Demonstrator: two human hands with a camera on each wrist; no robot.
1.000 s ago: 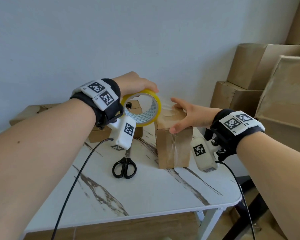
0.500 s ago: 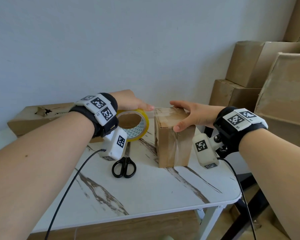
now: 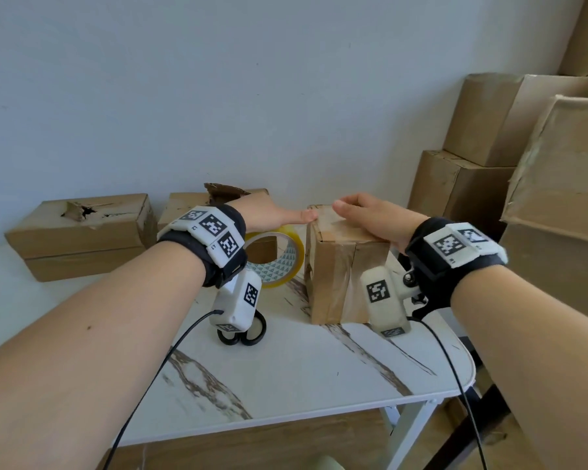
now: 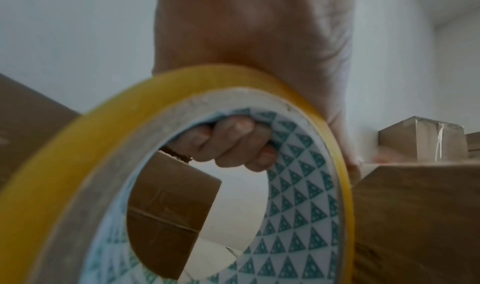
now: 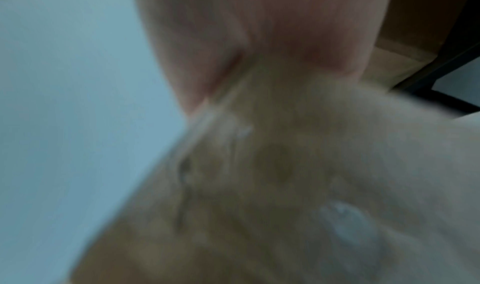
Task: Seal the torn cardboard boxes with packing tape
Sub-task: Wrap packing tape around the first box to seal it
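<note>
Left hand (image 3: 269, 215) lower than half a second ago, tape roll (image 3: 275, 257) down with it, now standing on edge just left of the small box (image 3: 343, 266) and close above the table (image 3: 302, 374). Thumb stretched rightward, tip against the box's upper left corner; earlier short of that corner. Right hand (image 3: 374, 217) shifted from the box's far right edge to lying flat across the top, fingers (image 3: 345, 206) loosely extended toward the left thumb, the two tips near each other over the same corner. Scissors (image 3: 243, 332) unchanged on the table, now partly hidden behind the left wrist camera.

From the left wrist: fingers (image 4: 233, 142) curled through the roll's core, clamping the tape roll (image 4: 182, 107) against the palm; patterned blue-and-white liner inside the core; small box (image 4: 415, 216) hard against the roll's right side. None of that finger curl visible from the head, where only the thumb and back of the hand show.

From the right wrist: heavy blur, palm (image 5: 272, 31) pressed onto taped cardboard (image 5: 285, 185), fingers not discernible there; the head view alone gives their relaxed, straight lie.

Beyond the left fingers, only in the head view: two torn boxes (image 3: 82, 232) against the wall. Beyond the right fingers: stacked cartons (image 3: 482, 157).
</note>
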